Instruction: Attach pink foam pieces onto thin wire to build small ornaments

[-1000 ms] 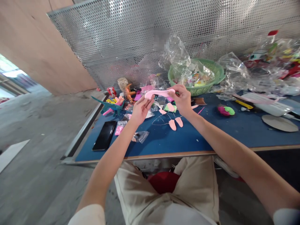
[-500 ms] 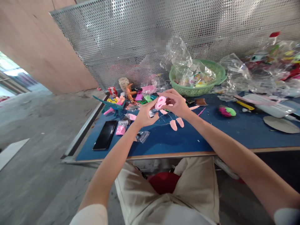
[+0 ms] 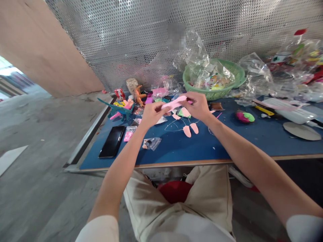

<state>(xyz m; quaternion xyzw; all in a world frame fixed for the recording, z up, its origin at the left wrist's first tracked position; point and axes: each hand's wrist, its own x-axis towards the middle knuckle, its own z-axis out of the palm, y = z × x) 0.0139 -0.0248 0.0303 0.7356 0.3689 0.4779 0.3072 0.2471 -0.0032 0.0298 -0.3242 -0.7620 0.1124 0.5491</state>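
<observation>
A strip of pink modelling clay (image 3: 175,104) is stretched between my two hands above the blue tabletop (image 3: 176,151). My left hand (image 3: 152,113) is closed on its left end. My right hand (image 3: 197,105) pinches the other end, its fingertips partly hidden behind the clay. Below my hands, flat pale pink clay pieces (image 3: 187,131) lie on the table beside thin white drawn lines (image 3: 174,129). Just in front of my left wrist is a small clear bag (image 3: 152,143). A pink clay packet (image 3: 129,135) lies to the left of that wrist.
A black phone (image 3: 112,142) lies near the table's left edge, with a teal toy dinosaur (image 3: 123,112) behind it. A green basket (image 3: 209,94) holding plastic bags stands at the back. Rightward are a magenta and green clay lump (image 3: 244,117), a yellow cutter (image 3: 264,110) and a grey oval piece (image 3: 301,131).
The pink clay was a folded loop held close between both hands. Now my hands are farther apart and the clay is drawn out into a long strip.
</observation>
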